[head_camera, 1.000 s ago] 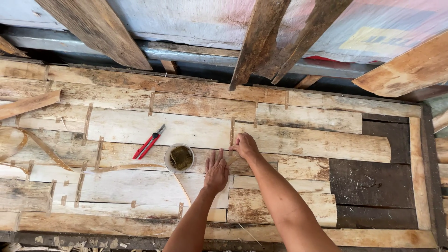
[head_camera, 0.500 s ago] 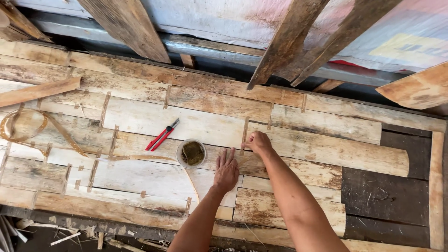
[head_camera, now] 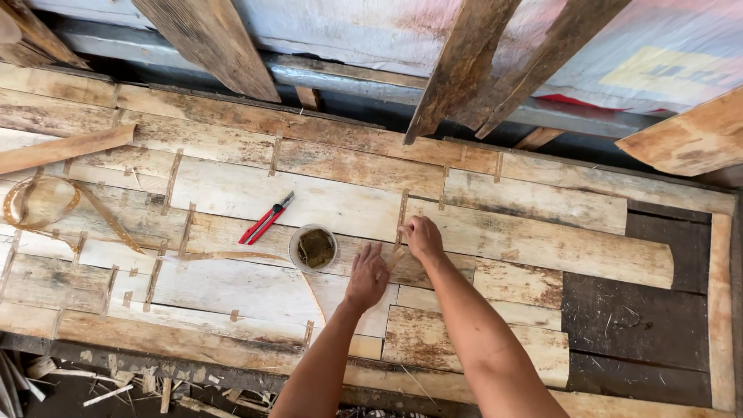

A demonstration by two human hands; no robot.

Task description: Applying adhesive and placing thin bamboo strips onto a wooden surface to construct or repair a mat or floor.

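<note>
Since the earlier frame both hands had barely shifted: the left hand lay flat, fingers spread, while the right hand pinched a thin tape strip. The strip was pale brown and narrow, standing across a veneer seam near the middle of the surface, with a small tub and red pliers just left of the hands

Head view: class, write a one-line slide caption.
Left hand and right hand press a thin strip onto pale veneer sheets, beside a small bowl and red pliers.

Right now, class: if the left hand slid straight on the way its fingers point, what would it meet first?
Probably the thin strip on the veneer seam, just ahead of the left hand and beside the right hand; the cup lies off to the side.
</note>
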